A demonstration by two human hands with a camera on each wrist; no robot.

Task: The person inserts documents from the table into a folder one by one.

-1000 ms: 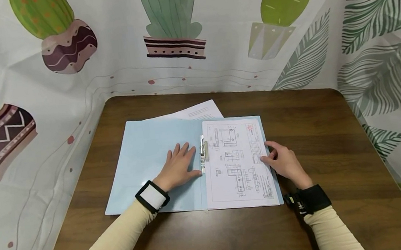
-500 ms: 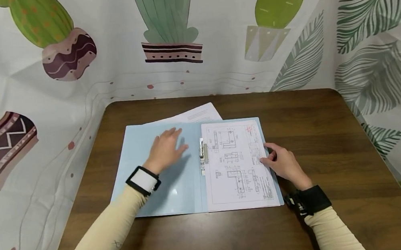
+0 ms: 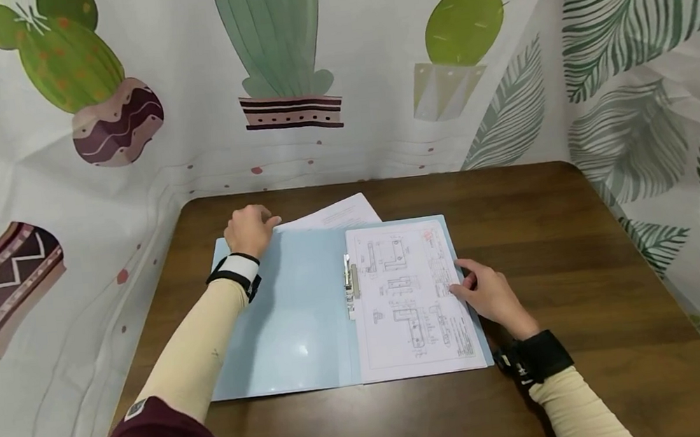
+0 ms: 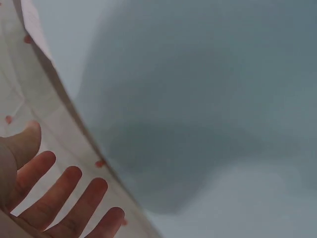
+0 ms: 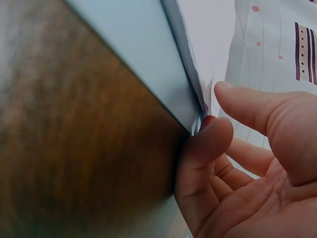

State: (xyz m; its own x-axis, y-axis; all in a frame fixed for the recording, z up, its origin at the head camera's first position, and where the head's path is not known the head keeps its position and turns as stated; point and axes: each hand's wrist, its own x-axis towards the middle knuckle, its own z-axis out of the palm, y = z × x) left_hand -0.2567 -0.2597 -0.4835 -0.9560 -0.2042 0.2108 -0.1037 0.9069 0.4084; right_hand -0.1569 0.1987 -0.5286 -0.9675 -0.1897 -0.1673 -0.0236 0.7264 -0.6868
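Observation:
A light blue folder (image 3: 283, 309) lies open on the wooden table. On its right half, a stack of papers (image 3: 402, 368), topped by a technical drawing, sits beside a metal lever clip (image 3: 352, 281). My right hand (image 3: 486, 293) pinches the stack's right edge; in the right wrist view its thumb (image 5: 242, 101) lies on the paper face, with the index finger at the edge. Over the folder's far left corner is my left hand (image 3: 248, 230), near a loose printed sheet (image 3: 339, 212). Its fingers (image 4: 64, 198) are spread and hold nothing in the left wrist view.
The brown wooden table (image 3: 534, 229) has rounded far corners. Behind and around it hangs a white curtain (image 3: 371, 47) printed with cacti and leaves. The loose sheet sticks out from under the folder's far edge.
My left hand has lifted off the folder near the clip and moved away to the far left corner. The right hand keeps its place at the stack's edge. The head view has tilted up slightly.

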